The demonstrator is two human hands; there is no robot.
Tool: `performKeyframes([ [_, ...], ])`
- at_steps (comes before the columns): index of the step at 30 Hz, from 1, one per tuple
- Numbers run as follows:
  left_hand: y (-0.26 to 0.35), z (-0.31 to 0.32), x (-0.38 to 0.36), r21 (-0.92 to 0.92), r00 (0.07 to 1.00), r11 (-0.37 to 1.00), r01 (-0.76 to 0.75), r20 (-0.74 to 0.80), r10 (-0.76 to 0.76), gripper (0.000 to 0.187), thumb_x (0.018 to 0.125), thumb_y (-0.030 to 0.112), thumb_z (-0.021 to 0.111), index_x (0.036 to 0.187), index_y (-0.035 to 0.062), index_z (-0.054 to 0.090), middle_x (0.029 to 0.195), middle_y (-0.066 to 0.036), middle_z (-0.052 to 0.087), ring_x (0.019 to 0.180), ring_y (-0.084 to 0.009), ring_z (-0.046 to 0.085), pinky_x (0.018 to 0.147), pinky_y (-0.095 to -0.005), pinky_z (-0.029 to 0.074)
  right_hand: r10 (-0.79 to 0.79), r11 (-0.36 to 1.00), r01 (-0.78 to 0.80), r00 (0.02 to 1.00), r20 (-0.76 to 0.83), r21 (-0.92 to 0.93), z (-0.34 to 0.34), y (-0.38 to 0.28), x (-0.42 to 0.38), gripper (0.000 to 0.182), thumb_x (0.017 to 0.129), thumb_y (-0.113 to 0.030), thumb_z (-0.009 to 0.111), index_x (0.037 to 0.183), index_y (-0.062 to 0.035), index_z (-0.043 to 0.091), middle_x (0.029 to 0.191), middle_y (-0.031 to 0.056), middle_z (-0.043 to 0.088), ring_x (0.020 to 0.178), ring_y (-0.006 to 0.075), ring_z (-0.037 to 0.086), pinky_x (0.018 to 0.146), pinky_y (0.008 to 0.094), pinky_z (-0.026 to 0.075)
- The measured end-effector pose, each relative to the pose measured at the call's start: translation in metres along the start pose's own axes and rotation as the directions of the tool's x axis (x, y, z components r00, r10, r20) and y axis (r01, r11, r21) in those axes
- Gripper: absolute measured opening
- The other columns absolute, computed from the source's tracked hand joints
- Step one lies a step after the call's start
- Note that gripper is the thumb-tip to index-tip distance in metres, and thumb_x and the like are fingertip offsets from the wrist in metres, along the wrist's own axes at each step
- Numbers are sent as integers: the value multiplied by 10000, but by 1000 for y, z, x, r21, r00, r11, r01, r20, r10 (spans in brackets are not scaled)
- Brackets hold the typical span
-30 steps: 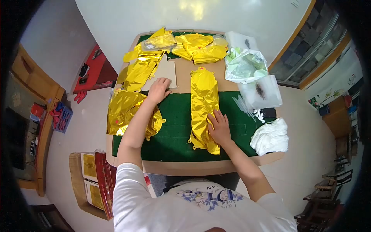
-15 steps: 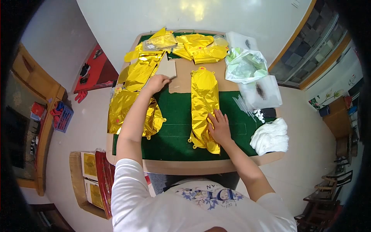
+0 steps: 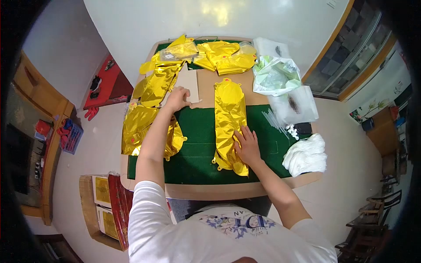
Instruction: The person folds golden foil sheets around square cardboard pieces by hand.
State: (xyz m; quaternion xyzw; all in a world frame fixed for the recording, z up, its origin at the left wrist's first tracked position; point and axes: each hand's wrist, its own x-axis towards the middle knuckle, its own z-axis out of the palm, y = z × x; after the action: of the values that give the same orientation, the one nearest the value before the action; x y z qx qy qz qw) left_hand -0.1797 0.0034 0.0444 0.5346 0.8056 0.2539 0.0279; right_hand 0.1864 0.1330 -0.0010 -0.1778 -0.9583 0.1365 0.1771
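Note:
A long gold foil piece lies flat on the green table surface, its narrow end pointing away from me. My right hand rests on its lower right edge with the fingers spread. At the left, my left hand is curled at the lower edge of a light grey card; whether the fingertips pinch something is too small to tell. More gold foil pieces lie to the left of that hand, and others along the far edge.
A white-green plastic bag, clear packets and a white bundle lie at the table's right. Small white pieces sit beside a black item. An open carton stands on the floor at lower left.
My left hand has moved slightly down, and the grey card now lies flatter with more of it showing. My right hand stays on the foil. The view has shifted slightly.

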Motion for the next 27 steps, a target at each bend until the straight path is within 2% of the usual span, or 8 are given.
performKeyframes([
  [2, 8, -1, -5, 176, 986, 983, -57, -143, 83, 376, 621, 207, 836, 879, 78, 596, 971, -111, 603, 971, -324, 562, 884, -390, 461, -1, 1000, 1, 1000, -6, -1, 0, 0, 0, 439, 900, -248, 557, 1320, -129, 517, 1451, 161, 388, 1380, 303, 320, 1126, 510, 220],
  [5, 5, -6, 0, 120, 998, 992, -27, -53, 33, 384, 643, 217, 827, 927, 83, 606, 1042, -125, 593, 1018, -330, 551, 904, -396, 454, -4, 1000, 4, 1000, -15, 3, 1, -1, 0, 440, 898, -248, 560, 1318, -125, 518, 1449, 161, 390, 1377, 303, 324, 1124, 512, 222],
  [8, -2, -9, 4, 18, 999, 1000, -24, -41, 24, 382, 659, 226, 822, 949, 82, 621, 1041, -130, 600, 1017, -336, 554, 904, -399, 454, -7, 1000, 7, 1000, -20, 2, 1, 0, 0, 439, 897, -248, 562, 1316, -126, 519, 1450, 160, 389, 1376, 303, 326, 1122, 514, 225],
  [12, -4, -11, 5, 38, 999, 999, -14, -33, 15, 396, 664, 236, 824, 975, 85, 630, 1054, -129, 599, 1020, -333, 554, 907, -397, 454, -13, 1000, 13, 1000, -19, 0, 1, 0, 0, 436, 899, -253, 560, 1315, -127, 520, 1455, 159, 383, 1377, 303, 324, 1121, 516, 225],
  [15, -3, -12, 6, 32, 999, 999, -28, -43, 30, 403, 652, 245, 833, 959, 75, 636, 1025, -134, 608, 988, -336, 566, 882, -401, 464, -11, 1000, 11, 1000, -19, -12, 2, 1, 0, 428, 902, -256, 558, 1310, -131, 525, 1457, 158, 381, 1378, 301, 323, 1122, 514, 227],
  [17, -4, -13, 9, -2, 1000, 1000, 13, 2, -13, 397, 644, 248, 839, 939, 67, 645, 979, -138, 616, 944, -338, 582, 849, -403, 475, -2, 1000, 1, 1000, -6, -10, -1, -2, 1, 425, 903, -254, 556, 1308, -128, 526, 1457, 158, 381, 1379, 301, 322, 1123, 511, 227],
  [23, -8, -11, 9, 4, 998, 999, -36, -59, 36, 388, 639, 261, 843, 921, 67, 660, 948, -136, 624, 896, -325, 597, 816, -397, 488, 0, 1000, 0, 1000, -1, -14, -1, -2, 1, 421, 910, -255, 549, 1310, -127, 522, 1456, 158, 381, 1379, 300, 321, 1125, 505, 227],
  [27, -13, -10, 13, -35, 1000, 999, -2, -23, 1, 385, 653, 275, 838, 939, 68, 683, 946, -138, 636, 886, -317, 609, 805, -385, 497, -13, 1000, 13, 1000, -18, -20, 1, 0, -1, 424, 910, -256, 550, 1314, -130, 519, 1456, 154, 380, 1380, 300, 319, 1124, 506, 228],
])
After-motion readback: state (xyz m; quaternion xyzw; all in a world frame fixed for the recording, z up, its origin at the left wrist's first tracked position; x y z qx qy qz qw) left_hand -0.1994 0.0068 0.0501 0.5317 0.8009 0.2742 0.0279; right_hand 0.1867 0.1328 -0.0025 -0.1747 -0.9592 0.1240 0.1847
